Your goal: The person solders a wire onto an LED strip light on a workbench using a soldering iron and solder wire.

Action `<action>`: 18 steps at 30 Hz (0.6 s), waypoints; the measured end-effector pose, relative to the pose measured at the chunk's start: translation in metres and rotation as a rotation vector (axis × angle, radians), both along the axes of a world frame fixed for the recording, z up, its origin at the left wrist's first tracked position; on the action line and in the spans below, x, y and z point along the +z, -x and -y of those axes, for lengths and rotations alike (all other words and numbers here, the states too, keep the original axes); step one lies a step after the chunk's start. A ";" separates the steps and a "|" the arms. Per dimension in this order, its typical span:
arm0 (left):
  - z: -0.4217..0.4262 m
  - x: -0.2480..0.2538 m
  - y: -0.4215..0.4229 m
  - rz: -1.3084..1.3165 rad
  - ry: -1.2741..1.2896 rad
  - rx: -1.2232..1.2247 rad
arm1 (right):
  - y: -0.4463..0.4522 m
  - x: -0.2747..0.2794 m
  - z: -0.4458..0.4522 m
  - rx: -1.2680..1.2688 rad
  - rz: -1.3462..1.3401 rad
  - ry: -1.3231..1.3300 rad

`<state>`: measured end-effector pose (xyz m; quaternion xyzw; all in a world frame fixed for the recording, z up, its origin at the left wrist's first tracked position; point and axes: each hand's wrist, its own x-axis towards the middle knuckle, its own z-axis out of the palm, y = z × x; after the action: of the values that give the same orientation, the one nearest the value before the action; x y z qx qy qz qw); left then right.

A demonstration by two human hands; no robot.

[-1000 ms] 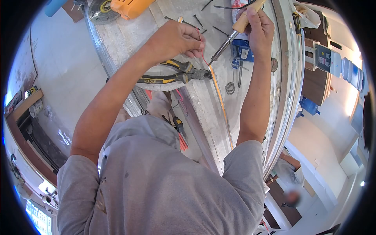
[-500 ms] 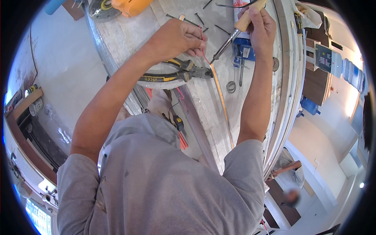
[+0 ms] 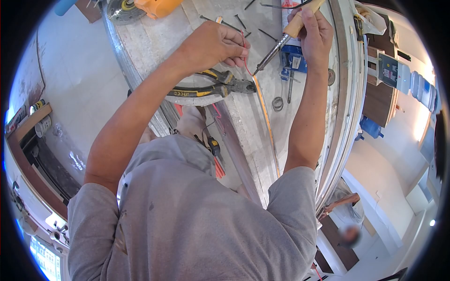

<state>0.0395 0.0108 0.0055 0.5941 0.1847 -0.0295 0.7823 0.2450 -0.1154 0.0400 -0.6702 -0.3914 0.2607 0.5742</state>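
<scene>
The left hand (image 3: 220, 44) is pinching a wire (image 3: 246, 64) running toward five o'clock, to the end of a strip (image 3: 266, 114); the right hand (image 3: 318, 38) is curling its fingers round an iron (image 3: 281, 45), its tip pointing toward seven o'clock, near that end.

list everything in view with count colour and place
workbench: 1, grey, centre
soldering iron: 1, tan handle, upper right
wire: 1, red, upper centre
strip: 1, orange, along workbench
pliers: 1, black-yellow, left of strip
screws: 4 or more, dark, upper centre
coil: 1, grey, right of strip
blue tool: 1, blue, above coil
orange tool: 1, orange, top left
disc: 1, dark, beside orange tool
water jugs: at least 2, blue, far right
cans: 2, mixed colours, far left
co-worker: 1, grey shirt, lower right
own shirt: 1, grey, bottom centre
left hand: 1, bare, pinching wire
right hand: 1, bare, gripping soldering iron
</scene>
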 end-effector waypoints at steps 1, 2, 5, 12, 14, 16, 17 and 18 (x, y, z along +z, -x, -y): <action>0.000 0.000 0.000 -0.003 -0.001 -0.001 | 0.000 0.000 0.001 0.000 -0.001 0.008; 0.001 0.000 0.000 -0.004 -0.007 -0.003 | 0.000 0.000 0.001 -0.004 0.002 0.011; 0.001 -0.001 0.000 -0.007 -0.017 -0.005 | 0.003 0.002 -0.001 -0.012 0.008 0.015; 0.001 -0.003 0.000 -0.008 -0.008 0.007 | 0.003 0.002 0.000 -0.009 0.022 0.023; 0.001 -0.002 0.000 -0.013 -0.004 0.009 | 0.001 0.001 0.000 -0.009 0.023 0.010; 0.001 -0.002 0.000 -0.015 0.007 0.011 | 0.003 0.000 -0.002 -0.021 0.002 -0.026; 0.001 -0.002 0.000 -0.015 0.006 0.011 | 0.003 0.001 -0.001 -0.014 0.001 -0.017; 0.001 -0.002 0.000 -0.015 0.005 0.010 | 0.002 0.001 -0.001 -0.007 -0.001 -0.008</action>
<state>0.0395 0.0096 0.0037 0.5911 0.1934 -0.0305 0.7825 0.2430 -0.1146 0.0408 -0.6693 -0.3898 0.2574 0.5778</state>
